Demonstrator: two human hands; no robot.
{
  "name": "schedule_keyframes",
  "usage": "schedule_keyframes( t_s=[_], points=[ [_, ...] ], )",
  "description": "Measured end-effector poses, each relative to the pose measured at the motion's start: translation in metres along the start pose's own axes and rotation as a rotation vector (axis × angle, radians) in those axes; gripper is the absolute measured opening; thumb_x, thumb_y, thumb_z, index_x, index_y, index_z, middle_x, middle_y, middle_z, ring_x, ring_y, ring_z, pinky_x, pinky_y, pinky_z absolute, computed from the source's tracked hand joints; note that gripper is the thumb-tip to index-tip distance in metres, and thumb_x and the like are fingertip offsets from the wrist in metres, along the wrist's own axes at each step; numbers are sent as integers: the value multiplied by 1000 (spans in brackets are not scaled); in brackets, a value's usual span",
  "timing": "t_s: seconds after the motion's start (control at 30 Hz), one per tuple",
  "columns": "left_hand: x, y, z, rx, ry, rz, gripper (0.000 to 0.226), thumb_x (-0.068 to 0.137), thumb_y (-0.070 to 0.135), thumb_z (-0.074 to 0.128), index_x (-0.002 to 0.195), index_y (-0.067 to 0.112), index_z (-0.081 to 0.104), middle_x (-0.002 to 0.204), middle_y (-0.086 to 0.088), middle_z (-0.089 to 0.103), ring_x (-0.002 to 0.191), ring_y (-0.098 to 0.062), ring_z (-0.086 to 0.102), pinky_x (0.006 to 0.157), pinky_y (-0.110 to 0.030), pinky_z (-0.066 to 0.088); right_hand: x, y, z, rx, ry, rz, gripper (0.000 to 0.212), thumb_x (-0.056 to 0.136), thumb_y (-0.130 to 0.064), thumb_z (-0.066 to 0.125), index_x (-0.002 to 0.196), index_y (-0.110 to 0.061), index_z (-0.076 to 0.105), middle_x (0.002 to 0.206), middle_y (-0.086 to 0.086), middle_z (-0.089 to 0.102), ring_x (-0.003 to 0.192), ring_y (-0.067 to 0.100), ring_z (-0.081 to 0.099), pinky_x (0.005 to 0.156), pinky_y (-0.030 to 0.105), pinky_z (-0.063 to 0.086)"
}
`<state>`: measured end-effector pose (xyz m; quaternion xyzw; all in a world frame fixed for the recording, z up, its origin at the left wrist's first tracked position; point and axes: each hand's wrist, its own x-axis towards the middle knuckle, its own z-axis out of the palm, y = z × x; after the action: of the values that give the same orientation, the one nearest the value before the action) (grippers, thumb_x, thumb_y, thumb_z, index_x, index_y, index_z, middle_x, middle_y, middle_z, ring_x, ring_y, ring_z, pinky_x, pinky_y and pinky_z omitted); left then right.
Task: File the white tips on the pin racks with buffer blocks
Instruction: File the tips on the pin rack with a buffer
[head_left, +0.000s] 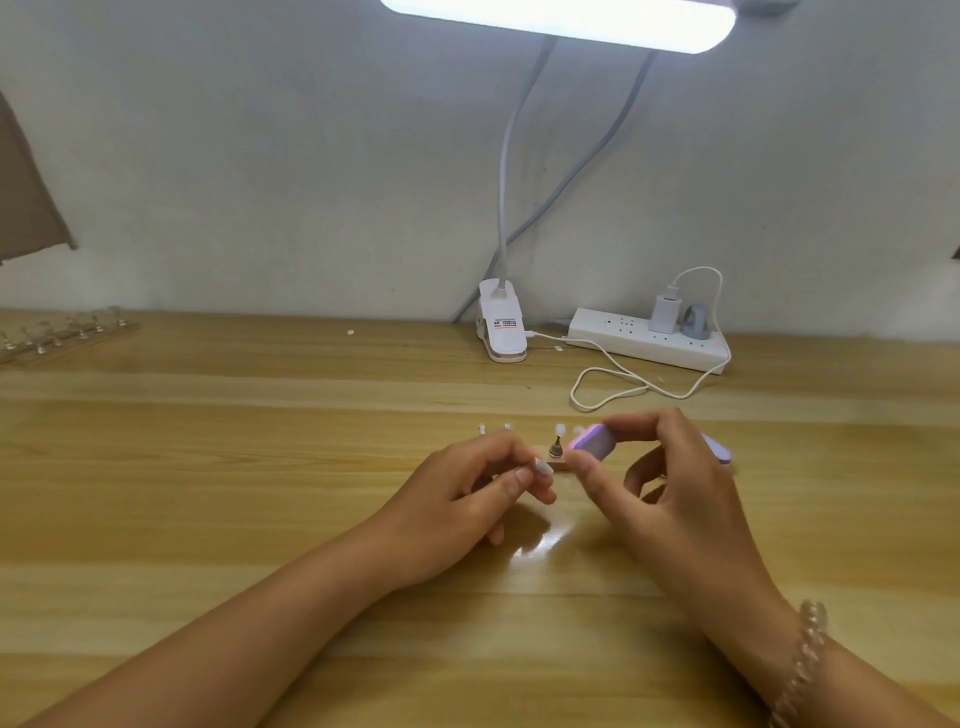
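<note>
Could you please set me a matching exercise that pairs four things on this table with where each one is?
Things:
1. buffer block
2. loose white tip
3. clear rack
4. power strip

Places:
A. at the far left of the table
B. held in the right hand
C. by the wall, with a charger plugged in
D. pinched in the left hand

Pairs: 1-B; 2-D; 3-A; 4-C

lamp clip label, print unreadable
</note>
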<state>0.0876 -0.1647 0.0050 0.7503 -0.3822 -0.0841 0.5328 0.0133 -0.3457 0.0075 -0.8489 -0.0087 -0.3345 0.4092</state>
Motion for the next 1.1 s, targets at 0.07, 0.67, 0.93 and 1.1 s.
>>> schedule_keyframes(
  t_s=[0.07,0.67,0.93,1.1],
  points=[
    [0,-1,-1,29,6,-1,18,101,1,49,103,8,65,81,13,66,55,-4,54,60,-22,44,-6,-6,4,-24,-93,-83,38,74,-48,75,104,-31,59,100,-17,60,69,14,60,56,22,47],
    [2,-2,0,58,36,1,21,97,-3,53,98,12,68,73,22,64,49,-7,51,56,-20,43,-8,-9,3,-100,-140,-129,31,83,-40,75,110,-29,65,100,-16,62,66,12,60,57,21,46],
    [1,0,0,10,39,18,15,99,2,53,97,10,65,76,17,66,51,-9,51,57,-22,45,-6,-8,1,-129,-93,-130,31,83,-41,71,111,-29,64,103,-17,61,64,12,59,56,21,44],
    [2,-2,-1,44,38,1,14,100,3,53,99,8,66,78,19,65,52,-9,53,59,-22,45,-4,-4,4,-126,-143,-51,33,80,-47,68,110,-34,64,102,-17,64,64,13,59,59,23,45]
  ],
)
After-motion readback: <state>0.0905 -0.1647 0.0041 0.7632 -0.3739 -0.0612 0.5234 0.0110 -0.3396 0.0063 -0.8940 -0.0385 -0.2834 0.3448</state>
